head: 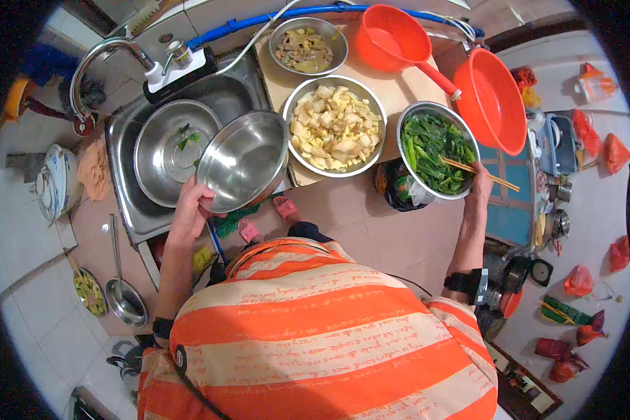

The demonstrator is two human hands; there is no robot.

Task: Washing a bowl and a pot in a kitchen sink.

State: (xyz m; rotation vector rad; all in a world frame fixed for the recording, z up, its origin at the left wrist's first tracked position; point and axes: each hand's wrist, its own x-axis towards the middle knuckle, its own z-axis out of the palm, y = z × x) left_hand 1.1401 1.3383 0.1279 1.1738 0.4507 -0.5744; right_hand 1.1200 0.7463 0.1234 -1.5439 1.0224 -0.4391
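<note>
My left hand [191, 206] grips the rim of an empty steel bowl [244, 157], tilted above the right part of the sink. Below and left of it, a steel strainer bowl [160, 157] with a few green leaves sits in the sink. My right hand [480, 184] holds a steel bowl of cooked leafy greens [436, 149] by its right side, with wooden chopsticks [496, 180] lying across the rim there. Between the hands, a steel bowl of pale chopped food [337, 125] stands on the board, and a smaller bowl of cooked food [308, 50] is behind it.
A chrome faucet [113, 44] arches over the sink's left side. A red plastic dipper [394, 39] and a red basin [491, 102] are at the back right. A black bag [399, 202] hangs below the greens. A steel ladle [118, 283] lies in a dish at left.
</note>
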